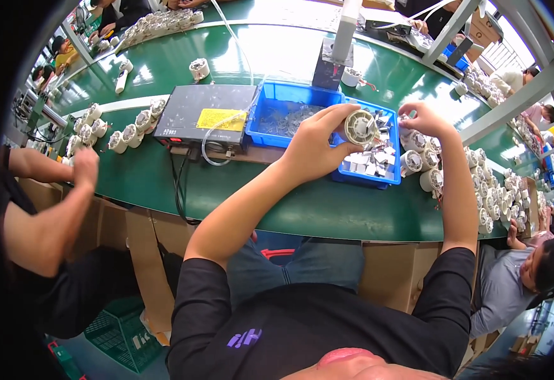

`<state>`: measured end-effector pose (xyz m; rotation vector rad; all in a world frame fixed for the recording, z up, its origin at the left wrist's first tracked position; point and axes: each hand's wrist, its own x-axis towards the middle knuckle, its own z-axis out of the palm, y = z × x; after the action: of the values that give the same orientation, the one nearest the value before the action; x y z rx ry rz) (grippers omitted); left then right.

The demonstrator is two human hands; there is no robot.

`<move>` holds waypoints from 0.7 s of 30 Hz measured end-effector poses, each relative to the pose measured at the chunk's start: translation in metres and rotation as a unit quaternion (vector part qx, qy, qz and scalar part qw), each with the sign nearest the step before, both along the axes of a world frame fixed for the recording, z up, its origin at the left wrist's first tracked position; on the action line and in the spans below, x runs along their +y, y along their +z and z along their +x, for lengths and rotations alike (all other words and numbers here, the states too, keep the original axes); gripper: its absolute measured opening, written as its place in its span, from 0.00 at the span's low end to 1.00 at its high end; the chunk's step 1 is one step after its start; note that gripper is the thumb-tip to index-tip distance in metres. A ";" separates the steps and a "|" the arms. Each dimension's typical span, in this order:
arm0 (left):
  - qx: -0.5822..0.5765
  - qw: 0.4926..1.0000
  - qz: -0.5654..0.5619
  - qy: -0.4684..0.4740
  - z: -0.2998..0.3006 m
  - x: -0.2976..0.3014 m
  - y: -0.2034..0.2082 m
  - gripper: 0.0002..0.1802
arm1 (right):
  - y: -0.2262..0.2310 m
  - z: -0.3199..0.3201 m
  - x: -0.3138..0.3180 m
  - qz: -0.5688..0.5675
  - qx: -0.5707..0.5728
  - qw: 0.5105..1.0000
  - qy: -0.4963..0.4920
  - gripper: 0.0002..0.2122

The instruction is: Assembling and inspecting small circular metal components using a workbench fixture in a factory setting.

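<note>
Here, left grip [317, 143] half-curled, clasping white cylinder [360, 128]

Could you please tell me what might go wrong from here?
The round white part in the left hand is held over the blue bin; if it slipped, it could land among the small silvery pieces.
The right hand is close to crowded white cylindrical parts and might knock one.
The black cable droops to the table's front edge and could snag.
</note>
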<state>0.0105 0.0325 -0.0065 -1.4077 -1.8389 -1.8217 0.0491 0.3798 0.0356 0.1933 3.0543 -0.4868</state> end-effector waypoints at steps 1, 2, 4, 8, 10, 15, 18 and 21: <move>-0.017 1.000 -0.006 0.003 0.001 0.000 0.001 0.37 | 0.005 0.005 -0.011 -0.018 0.032 0.999 0.011 0.13; -0.033 0.999 -0.012 0.006 0.001 -0.001 0.001 0.36 | 0.011 0.009 -0.018 -0.036 0.065 0.997 0.022 0.13; -0.049 0.999 -0.018 0.012 0.000 -0.003 0.002 0.36 | 0.022 0.018 -0.035 -0.074 0.129 0.988 0.045 0.12; -0.088 0.993 -0.083 0.001 -0.002 -0.010 0.007 0.35 | 0.033 0.027 -0.089 -0.157 0.255 0.949 0.097 0.12; -0.065 0.994 -0.093 0.007 -0.006 -0.013 0.008 0.35 | 0.032 0.028 -0.114 -0.163 0.253 0.942 0.148 0.11; -0.005 0.993 -0.114 0.024 -0.019 -0.016 0.012 0.34 | 0.025 0.019 -0.146 -0.177 0.256 0.913 0.263 0.10; -0.030 0.992 -0.109 0.051 -0.024 -0.010 0.010 0.33 | 0.011 0.010 -0.145 -0.214 0.282 0.918 0.178 0.11; -0.001 0.993 -0.079 0.088 -0.034 -0.012 0.010 0.33 | 0.009 0.001 -0.161 -0.255 0.279 0.919 0.113 0.08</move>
<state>-0.0235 0.0203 0.0031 -1.2475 -2.0749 -1.6247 0.0503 0.2185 0.0442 -0.3806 3.2333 -1.5101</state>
